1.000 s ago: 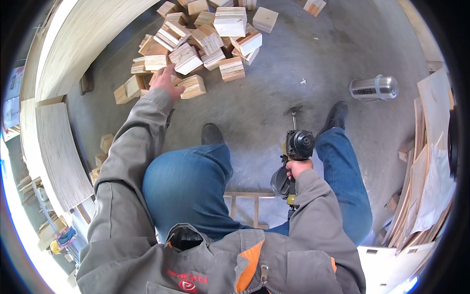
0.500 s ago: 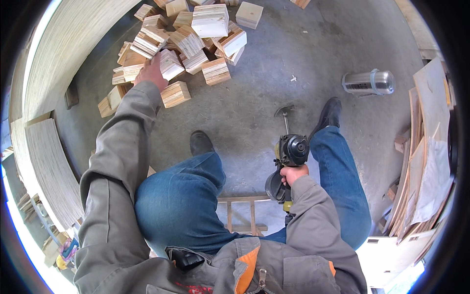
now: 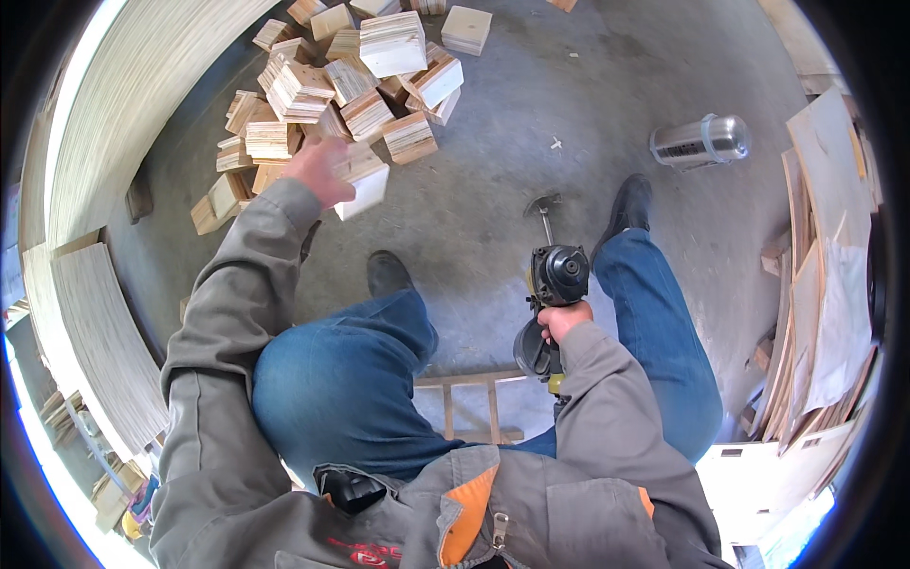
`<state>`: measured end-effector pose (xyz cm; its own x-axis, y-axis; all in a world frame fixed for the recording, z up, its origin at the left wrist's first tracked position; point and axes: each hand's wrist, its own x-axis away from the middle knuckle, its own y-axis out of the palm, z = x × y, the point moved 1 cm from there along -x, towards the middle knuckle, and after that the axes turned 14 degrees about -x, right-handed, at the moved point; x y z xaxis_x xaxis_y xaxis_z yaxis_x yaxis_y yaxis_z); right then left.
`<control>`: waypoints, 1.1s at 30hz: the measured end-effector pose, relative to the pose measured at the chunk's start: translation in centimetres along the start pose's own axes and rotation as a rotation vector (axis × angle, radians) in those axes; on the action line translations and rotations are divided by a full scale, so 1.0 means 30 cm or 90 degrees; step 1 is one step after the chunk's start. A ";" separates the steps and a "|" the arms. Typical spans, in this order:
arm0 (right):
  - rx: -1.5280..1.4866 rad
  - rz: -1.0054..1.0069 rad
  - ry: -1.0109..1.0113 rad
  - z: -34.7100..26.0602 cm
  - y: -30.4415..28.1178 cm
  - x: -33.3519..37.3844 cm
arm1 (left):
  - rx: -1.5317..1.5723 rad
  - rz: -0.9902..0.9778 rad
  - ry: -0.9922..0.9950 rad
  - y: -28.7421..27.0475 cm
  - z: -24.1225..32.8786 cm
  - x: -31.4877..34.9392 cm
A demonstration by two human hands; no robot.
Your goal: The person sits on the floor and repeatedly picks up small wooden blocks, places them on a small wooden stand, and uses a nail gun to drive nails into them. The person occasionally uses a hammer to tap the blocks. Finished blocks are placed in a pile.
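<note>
At the edge of a pile of plywood blocks point(image 3: 393, 45), my left hand point(image 3: 319, 171) is closed on a plywood block point(image 3: 365, 182) with a pale face. Hand and block are somewhat smeared by motion, and the fingertips are partly hidden. My right hand point(image 3: 567, 321) grips the handle of a black and yellow nail gun point(image 3: 559, 275) with a round magazine, held between my knees. Beyond the tool shows a hammer point(image 3: 544, 207), its handle partly covered by the nail gun.
A steel flask point(image 3: 700, 142) lies on the concrete floor at right. Stacked boards point(image 3: 823, 266) lean along the right side. Large plywood sheets point(image 3: 109, 322) rise at left. A wooden frame point(image 3: 493, 408) is beneath me, between my legs.
My left hand has drawn a block out of the pile, toward me and slightly right. The right hand keeps its hold on the nail gun; the view has shifted a little.
</note>
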<state>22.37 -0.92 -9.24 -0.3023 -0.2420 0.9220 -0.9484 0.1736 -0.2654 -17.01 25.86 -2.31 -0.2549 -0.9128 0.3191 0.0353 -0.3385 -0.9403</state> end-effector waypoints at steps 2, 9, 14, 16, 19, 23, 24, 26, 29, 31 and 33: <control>-0.010 0.002 -0.015 -0.004 -0.001 0.010 | -0.003 -0.207 0.005 -0.028 0.041 -0.030; 0.018 -0.035 -0.028 -0.001 -0.010 0.003 | -0.047 -0.424 0.063 -0.078 0.161 -0.022; 0.037 -0.032 -0.001 0.014 -0.005 -0.018 | -0.009 -0.428 0.089 -0.037 0.182 -0.069; 0.017 -0.026 -0.040 0.026 -0.002 -0.024 | 0.031 -0.421 0.081 0.002 0.200 -0.100; 0.044 -0.021 -0.118 0.066 -0.007 -0.069 | 0.140 -0.422 0.022 0.084 0.241 -0.155; 0.042 -0.031 -0.131 0.069 -0.007 -0.083 | 0.357 -0.392 -0.100 0.252 0.291 -0.224; 0.034 -0.035 -0.130 0.057 -0.009 -0.073 | 0.435 -0.369 -0.152 0.312 0.314 -0.234; 0.020 -0.016 -0.113 0.079 -0.017 -0.090 | 0.625 -0.329 -0.221 0.395 0.390 -0.242; 0.015 -0.012 -0.106 0.074 -0.015 -0.081 | 0.887 -0.299 -0.325 0.552 0.455 -0.233; 0.008 -0.018 -0.112 0.066 -0.016 -0.066 | 0.897 -0.274 -0.383 0.651 0.498 -0.197; 0.006 -0.022 -0.120 0.049 -0.020 -0.056 | 0.837 -0.287 -0.446 0.726 0.527 -0.159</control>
<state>23.30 -2.03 -11.04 -0.2815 -0.4218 0.8619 -0.9590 0.1539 -0.2379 0.25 19.22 -22.43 -0.0042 -0.4782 0.8783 0.9698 -0.2161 -0.1130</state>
